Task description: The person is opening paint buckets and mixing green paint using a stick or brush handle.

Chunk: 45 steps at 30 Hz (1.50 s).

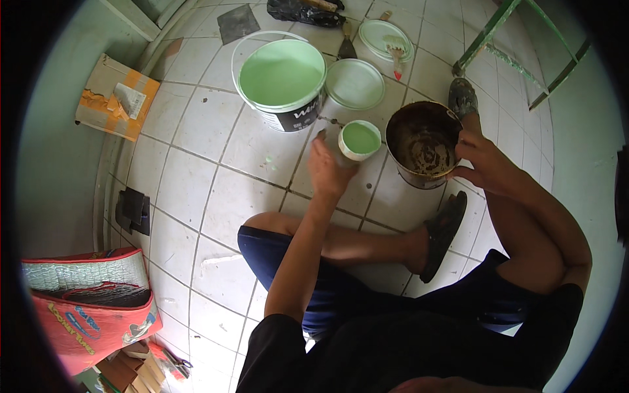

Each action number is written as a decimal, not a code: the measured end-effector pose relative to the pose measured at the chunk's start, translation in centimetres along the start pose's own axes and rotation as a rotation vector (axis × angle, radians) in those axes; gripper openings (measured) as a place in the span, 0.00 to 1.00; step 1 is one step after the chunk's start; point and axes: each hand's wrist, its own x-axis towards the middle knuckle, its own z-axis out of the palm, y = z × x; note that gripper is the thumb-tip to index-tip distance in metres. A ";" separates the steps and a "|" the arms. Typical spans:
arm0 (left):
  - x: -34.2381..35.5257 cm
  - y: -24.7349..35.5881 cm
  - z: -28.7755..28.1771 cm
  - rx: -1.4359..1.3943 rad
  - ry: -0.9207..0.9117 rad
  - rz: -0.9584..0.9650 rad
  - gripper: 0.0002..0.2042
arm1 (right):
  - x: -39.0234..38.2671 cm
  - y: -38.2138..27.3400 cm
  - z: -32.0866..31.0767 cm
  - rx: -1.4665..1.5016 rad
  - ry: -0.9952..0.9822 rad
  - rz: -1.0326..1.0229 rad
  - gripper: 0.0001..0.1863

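A small white cup (359,141) of light green paint stands in front of me. My left hand (329,169) is beside it, fingers apart and curved, the thumb close under the cup's near side; no grip on the cup shows. My right hand (477,160) holds the rim of a wide round can (419,175) on its right side. Brown stains and residue coat the can's inside. Behind the cup, to the left, stands a large bucket (298,120) of light green paint, its white handle raised at the back.
Two lids (356,84) smeared with pale green lie behind the cup, a paintbrush (396,56) on the farther one. Near them are a scraper (346,44) and a black plastic bag (301,12). A cardboard box (118,98) and red bag (85,327) sit left; a green metal frame (488,36) stands far right.
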 end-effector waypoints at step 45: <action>-5.0 4.8 5.7 -0.612 -0.480 -0.174 0.17 | 2.7 -4.1 -1.9 0.000 -0.174 0.120 0.21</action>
